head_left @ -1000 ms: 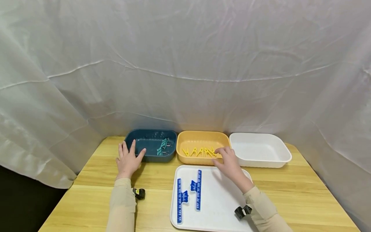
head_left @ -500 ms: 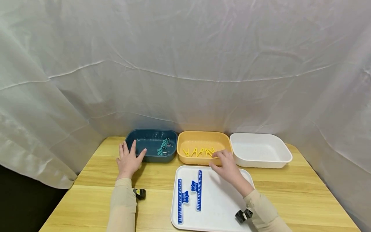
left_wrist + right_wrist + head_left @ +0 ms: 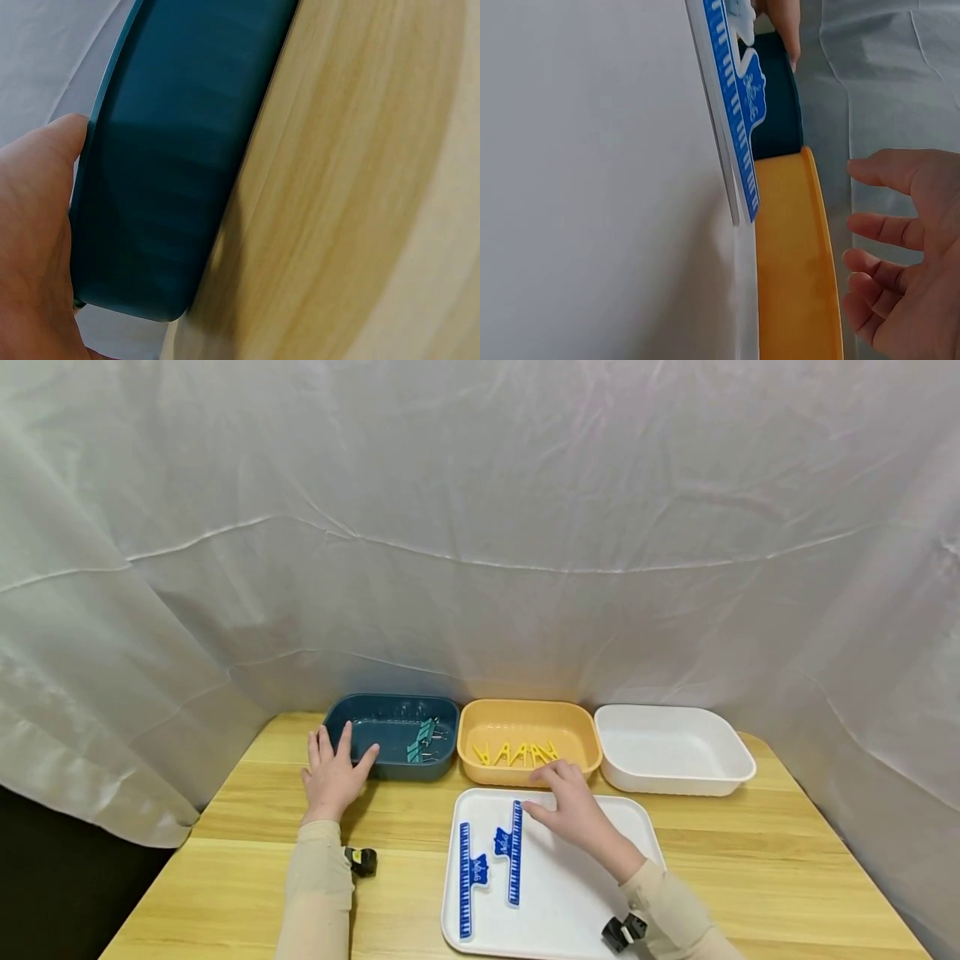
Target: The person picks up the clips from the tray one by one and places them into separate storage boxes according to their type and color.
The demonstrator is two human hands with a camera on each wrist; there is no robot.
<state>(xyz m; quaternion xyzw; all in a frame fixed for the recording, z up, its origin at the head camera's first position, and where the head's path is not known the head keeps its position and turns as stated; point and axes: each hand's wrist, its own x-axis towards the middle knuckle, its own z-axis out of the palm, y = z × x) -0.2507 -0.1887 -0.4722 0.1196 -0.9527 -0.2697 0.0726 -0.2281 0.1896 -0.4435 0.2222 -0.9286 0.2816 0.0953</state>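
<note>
My left hand, fingers spread, rests at the front left corner of a dark teal bin. In the left wrist view its thumb lies at the rim of that bin. Several teal binder clips lie inside on the right. My right hand holds nothing, fingers apart, over the back of a white tray. Its thumb is close to the top end of a blue long clip with a piano-key pattern. A second blue clip lies to the left on the tray.
A yellow bin with several yellow clothespins stands in the middle of the back row. On its right is a white bin. A pale curtain hangs behind the wooden table.
My right hand has drawn back from the yellow bin, moving left and toward the tray, near the upper blue clip. The left hand has stayed at the teal bin.
</note>
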